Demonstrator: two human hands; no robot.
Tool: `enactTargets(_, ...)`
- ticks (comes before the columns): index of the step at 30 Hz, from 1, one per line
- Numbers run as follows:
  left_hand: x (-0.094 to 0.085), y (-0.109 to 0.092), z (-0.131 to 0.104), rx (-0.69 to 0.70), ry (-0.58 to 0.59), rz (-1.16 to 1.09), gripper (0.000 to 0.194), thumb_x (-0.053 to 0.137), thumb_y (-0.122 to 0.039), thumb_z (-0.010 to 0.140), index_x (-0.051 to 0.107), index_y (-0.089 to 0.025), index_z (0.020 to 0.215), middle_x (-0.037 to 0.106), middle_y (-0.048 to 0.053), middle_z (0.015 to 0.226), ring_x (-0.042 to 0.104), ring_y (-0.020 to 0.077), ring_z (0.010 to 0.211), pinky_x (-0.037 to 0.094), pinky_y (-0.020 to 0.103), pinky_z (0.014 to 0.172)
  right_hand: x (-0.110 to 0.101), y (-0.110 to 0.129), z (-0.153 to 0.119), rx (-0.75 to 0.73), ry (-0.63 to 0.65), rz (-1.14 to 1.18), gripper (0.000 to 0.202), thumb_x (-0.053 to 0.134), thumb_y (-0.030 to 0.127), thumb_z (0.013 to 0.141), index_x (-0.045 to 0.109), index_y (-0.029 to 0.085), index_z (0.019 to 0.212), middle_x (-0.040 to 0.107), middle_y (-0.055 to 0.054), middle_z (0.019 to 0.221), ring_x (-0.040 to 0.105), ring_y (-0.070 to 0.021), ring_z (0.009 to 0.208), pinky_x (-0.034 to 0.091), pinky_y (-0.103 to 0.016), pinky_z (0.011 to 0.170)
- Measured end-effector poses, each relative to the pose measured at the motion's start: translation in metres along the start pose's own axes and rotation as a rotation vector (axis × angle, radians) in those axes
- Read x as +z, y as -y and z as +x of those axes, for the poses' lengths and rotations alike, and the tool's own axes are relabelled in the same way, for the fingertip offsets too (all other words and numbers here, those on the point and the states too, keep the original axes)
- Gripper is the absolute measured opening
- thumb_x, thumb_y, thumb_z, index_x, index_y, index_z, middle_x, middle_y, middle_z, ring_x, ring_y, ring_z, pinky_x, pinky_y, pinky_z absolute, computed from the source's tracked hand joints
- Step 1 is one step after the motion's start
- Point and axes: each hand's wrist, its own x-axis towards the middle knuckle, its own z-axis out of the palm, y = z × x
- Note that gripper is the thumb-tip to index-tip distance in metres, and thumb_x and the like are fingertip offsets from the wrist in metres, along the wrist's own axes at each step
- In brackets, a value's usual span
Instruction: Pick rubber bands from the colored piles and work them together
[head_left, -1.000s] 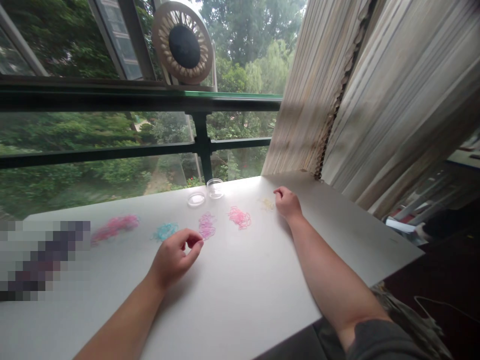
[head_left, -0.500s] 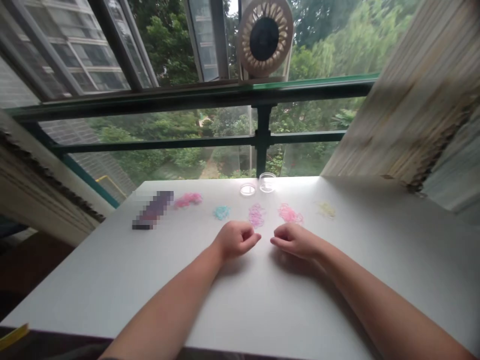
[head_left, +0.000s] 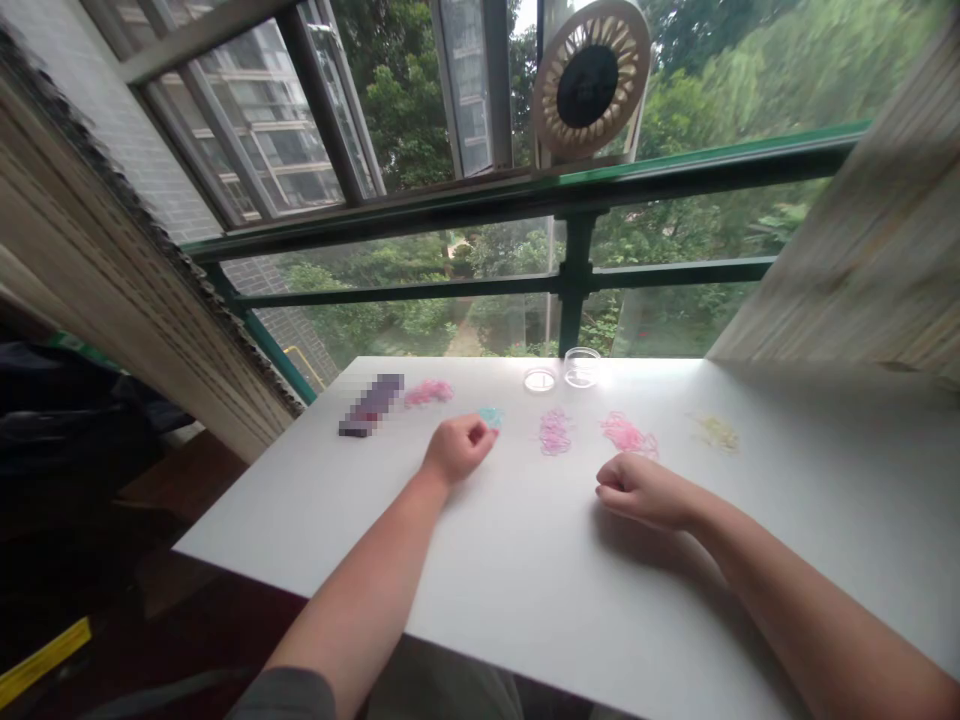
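My left hand [head_left: 459, 446] is curled in a pinch at the near edge of a small pile of light-blue bands [head_left: 491, 416], its fingertips touching or just above them. Whatever those fingers hold, if anything, is too small to see. Closed into a loose fist, my right hand [head_left: 643, 490] hovers over the white table just in front of a pile of pink bands [head_left: 628, 433]; the inside of its fingers is hidden. Between the hands lies a heap of lilac bands [head_left: 555, 432], thin and loop-like, perhaps rubber bands.
Pale yellow bands [head_left: 718, 433] lie to the right, more pink bands [head_left: 430, 392] to the left beside a blurred-out dark object [head_left: 373, 405]. A clear round container [head_left: 583, 368] and a clear lid [head_left: 539, 380] stand at the table's [head_left: 525, 590] back edge. A fan [head_left: 590, 85] is at the window.
My hands have moved apart: the left from in front of the lilac bands to the light-blue pile, the right a little to the right. The view has turned left.
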Motion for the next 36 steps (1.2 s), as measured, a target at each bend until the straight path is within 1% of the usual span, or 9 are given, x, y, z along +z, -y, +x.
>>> enactTargets(1, -0.008, 0.015, 0.003, -0.160, -0.104, 0.052, 0.020, 0.055, -0.036, 0.076, 0.061, -0.018, 0.069, 0.064, 0.001, 0.067, 0.056, 0.0121, 0.061, 0.043, 0.022, 0.061, 0.000, -0.001, 0.000, -0.004, -0.002, 0.001, 0.025, 0.043, 0.018, 0.065, 0.023, 0.019, 0.050, 0.018, 0.006, 0.049, 0.020, -0.0071, 0.046, 0.015, -0.025, 0.044)
enactTargets(2, -0.015, 0.030, 0.006, -0.239, -0.159, 0.085, 0.018, 0.054, -0.034, 0.076, 0.062, -0.018, 0.078, 0.066, 0.002, 0.074, 0.058, 0.0138, 0.066, 0.044, 0.023, 0.064, 0.000, -0.001, 0.001, -0.007, -0.005, 0.001, 0.025, 0.043, 0.018, 0.065, 0.023, 0.019, 0.050, 0.018, 0.006, 0.049, 0.020, -0.0071, 0.046, 0.016, -0.025, 0.044)
enactTargets(5, -0.026, 0.063, 0.012, -0.380, -0.238, 0.152, 0.025, 0.052, -0.028, 0.076, 0.061, -0.014, 0.094, 0.067, 0.009, 0.088, 0.060, 0.0186, 0.075, 0.046, 0.030, 0.071, 0.001, -0.001, 0.001, -0.011, -0.020, -0.004, 0.025, 0.043, 0.018, 0.065, 0.023, 0.019, 0.050, 0.018, 0.006, 0.049, 0.020, -0.0071, 0.046, 0.016, -0.025, 0.044)
enactTargets(8, -0.022, 0.074, 0.014, -0.420, -0.229, 0.190, 0.027, 0.056, -0.028, 0.074, 0.061, -0.016, 0.098, 0.066, 0.009, 0.095, 0.061, 0.0206, 0.085, 0.046, 0.031, 0.077, 0.002, -0.001, 0.001, -0.015, -0.032, -0.009, 0.025, 0.043, 0.019, 0.065, 0.023, 0.019, 0.049, 0.019, 0.006, 0.049, 0.020, -0.0070, 0.046, 0.016, -0.025, 0.045)
enactTargets(12, -0.013, 0.072, 0.016, -0.415, -0.204, 0.245, 0.024, 0.057, -0.028, 0.074, 0.064, -0.021, 0.096, 0.064, 0.008, 0.100, 0.060, 0.0218, 0.092, 0.045, 0.032, 0.083, 0.002, 0.000, 0.002, -0.017, -0.036, -0.013, 0.025, 0.043, 0.020, 0.066, 0.024, 0.019, 0.050, 0.019, 0.006, 0.049, 0.021, -0.0068, 0.046, 0.016, -0.024, 0.045)
enactTargets(16, -0.013, 0.071, 0.016, -0.399, -0.187, 0.293, 0.019, 0.052, -0.030, 0.077, 0.066, -0.022, 0.087, 0.063, 0.008, 0.098, 0.060, 0.0221, 0.092, 0.045, 0.032, 0.083, 0.001, 0.001, 0.002, -0.017, -0.042, -0.022, 0.025, 0.043, 0.021, 0.068, 0.025, 0.018, 0.050, 0.021, 0.006, 0.049, 0.022, -0.0068, 0.046, 0.016, -0.024, 0.045)
enactTargets(29, -0.013, 0.061, 0.017, -0.392, -0.184, 0.269, 0.021, 0.041, -0.024, 0.084, 0.061, -0.017, 0.084, 0.061, 0.014, 0.100, 0.056, 0.0280, 0.100, 0.042, 0.039, 0.087, -0.002, -0.004, 0.003, -0.024, -0.105, 0.216, 0.030, 0.045, 0.030, 0.070, 0.025, 0.019, 0.050, 0.020, 0.008, 0.047, 0.020, -0.0056, 0.045, 0.016, -0.023, 0.044)
enactTargets(33, -0.010, 0.045, 0.014, -0.270, -0.173, 0.148, 0.021, 0.038, -0.022, 0.086, 0.058, -0.015, 0.089, 0.063, 0.012, 0.096, 0.057, 0.0239, 0.097, 0.043, 0.036, 0.087, -0.001, -0.002, 0.006, -0.003, -0.126, 0.220, 0.031, 0.046, 0.029, 0.071, 0.027, 0.019, 0.049, 0.023, 0.008, 0.046, 0.022, -0.0054, 0.044, 0.017, -0.022, 0.044)
enactTargets(36, 0.000, 0.016, 0.015, -0.119, -0.104, 0.028, 0.020, 0.041, -0.025, 0.086, 0.058, -0.016, 0.090, 0.065, 0.008, 0.090, 0.060, 0.0185, 0.087, 0.046, 0.030, 0.081, -0.001, 0.009, 0.011, 0.078, -0.089, 0.206, 0.027, 0.046, 0.029, 0.074, 0.038, 0.018, 0.051, 0.036, 0.006, 0.044, 0.032, -0.0064, 0.041, 0.022, -0.021, 0.043)
